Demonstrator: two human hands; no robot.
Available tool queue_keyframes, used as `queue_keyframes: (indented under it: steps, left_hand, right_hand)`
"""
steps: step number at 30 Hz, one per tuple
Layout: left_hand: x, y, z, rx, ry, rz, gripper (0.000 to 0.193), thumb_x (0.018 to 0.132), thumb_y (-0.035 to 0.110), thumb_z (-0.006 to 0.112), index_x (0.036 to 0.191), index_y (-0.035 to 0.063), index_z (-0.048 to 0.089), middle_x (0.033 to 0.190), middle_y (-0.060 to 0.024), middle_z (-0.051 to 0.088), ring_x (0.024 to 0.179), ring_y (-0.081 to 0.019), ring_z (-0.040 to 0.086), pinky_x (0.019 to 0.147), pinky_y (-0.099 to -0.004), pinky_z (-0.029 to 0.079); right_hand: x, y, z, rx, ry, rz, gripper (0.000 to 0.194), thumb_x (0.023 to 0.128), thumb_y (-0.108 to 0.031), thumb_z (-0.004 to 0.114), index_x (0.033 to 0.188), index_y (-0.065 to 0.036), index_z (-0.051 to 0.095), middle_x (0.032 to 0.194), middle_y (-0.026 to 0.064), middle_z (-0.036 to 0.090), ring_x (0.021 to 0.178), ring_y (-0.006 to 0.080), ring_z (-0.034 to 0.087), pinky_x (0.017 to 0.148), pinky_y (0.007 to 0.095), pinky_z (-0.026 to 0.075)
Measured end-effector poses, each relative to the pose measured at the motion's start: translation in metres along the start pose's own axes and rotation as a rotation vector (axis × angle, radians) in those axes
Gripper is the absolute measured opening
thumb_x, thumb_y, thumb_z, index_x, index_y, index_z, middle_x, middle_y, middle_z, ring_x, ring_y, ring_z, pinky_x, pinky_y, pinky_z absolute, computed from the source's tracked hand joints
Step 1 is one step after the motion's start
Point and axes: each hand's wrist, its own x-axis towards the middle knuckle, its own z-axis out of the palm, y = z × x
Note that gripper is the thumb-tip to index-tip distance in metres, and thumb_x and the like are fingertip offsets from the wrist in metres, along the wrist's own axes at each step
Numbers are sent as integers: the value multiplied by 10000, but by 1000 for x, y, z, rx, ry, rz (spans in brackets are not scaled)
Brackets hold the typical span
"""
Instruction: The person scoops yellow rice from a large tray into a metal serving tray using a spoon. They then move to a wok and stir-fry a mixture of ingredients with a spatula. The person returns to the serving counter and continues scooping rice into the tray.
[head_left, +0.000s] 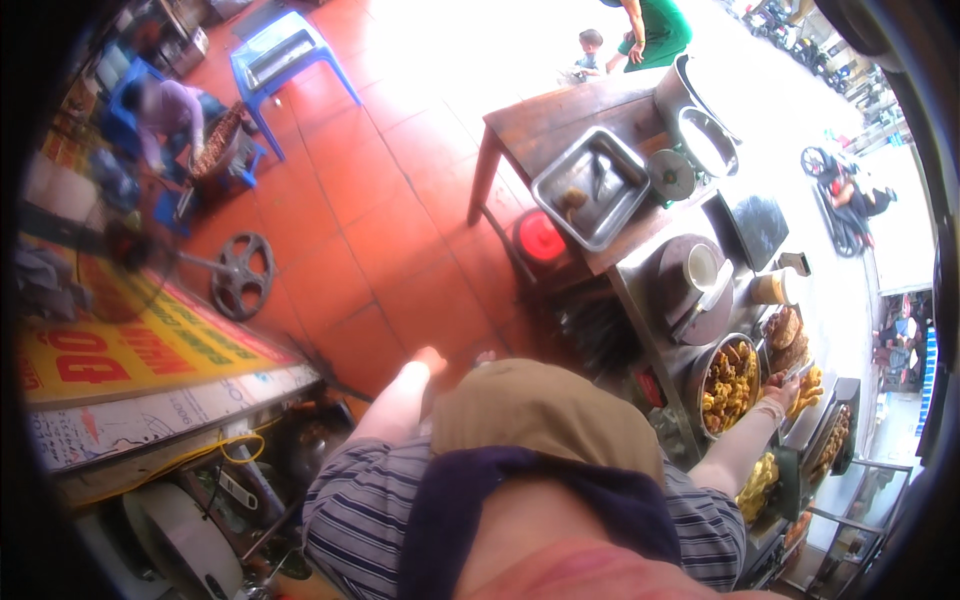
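My left hand (429, 358) hangs over the tiled floor beside my waist, overexposed, its fingers hard to make out; no held object shows. On the far right my right hand (781, 391) is above a metal tray of yellowish cooked pieces (810, 390). A small pale or shiny bit shows at its fingertips, too blurred to tell whether it is held. Beside that hand stands a round metal bowl (729, 386) full of yellow-brown pieces. Browned meat (784, 337) lies just past it. A cleaver (705, 300) and a white bowl (702, 267) rest on a round chopping board (679, 300).
A wooden table (570, 112) holds a steel tray (551, 187) and a dial scale (671, 175). Under its edge is a red-lidded container (540, 236). A metal wheel-shaped base (241, 276) and a blue plastic table (326, 56) stand on the floor. A person (169, 112) sits at upper left.
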Motion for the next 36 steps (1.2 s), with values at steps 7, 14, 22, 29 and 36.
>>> queue_keyframes:
  steps: [7, 14, 22, 29, 36]
  left_hand:
    - [12, -15, 10, 53, -44, 31, 435, 829, 330, 559, 955, -66, 687, 1038, -304, 653, 1005, -418, 638, 886, -456, 503]
    - [11, -16, 9, 119, -113, -28, 380, 856, 297, 566, 1028, -16, 695, 1113, -260, 650, 1064, -396, 624, 908, -451, 494]
    - [26, -23, 17, 149, -41, 41, 437, 845, 333, 540, 983, -51, 696, 1067, -288, 653, 1047, -403, 629, 923, -454, 493]
    - [26, -15, 11, 121, -27, 20, 439, 846, 333, 535, 983, -51, 696, 1074, -290, 650, 1048, -403, 628, 923, -446, 493]
    - [19, -18, 12, 82, -22, 26, 440, 829, 331, 542, 981, -52, 696, 1074, -295, 648, 1050, -404, 627, 915, -447, 494]
  right_hand:
    - [4, 0, -11, 15, 7, 37, 244, 985, -314, 502, 1056, -83, 468, 778, 37, 547, 534, 127, 487, 428, 251, 408]
    - [-8, 6, -6, -22, 24, -4, 222, 994, -285, 498, 1067, -78, 469, 786, 34, 542, 543, 123, 490, 425, 246, 413]
    - [-11, -2, -9, -17, 8, 0, 256, 996, -306, 502, 1039, -54, 476, 781, 37, 537, 542, 132, 484, 434, 269, 397]
    - [1, -9, -14, -2, 26, 32, 272, 984, -316, 520, 1024, -49, 490, 778, 39, 550, 539, 132, 488, 430, 266, 397]
    - [3, -10, -11, 10, 24, 15, 276, 977, -335, 525, 996, -60, 507, 766, 35, 558, 530, 129, 496, 417, 255, 398]
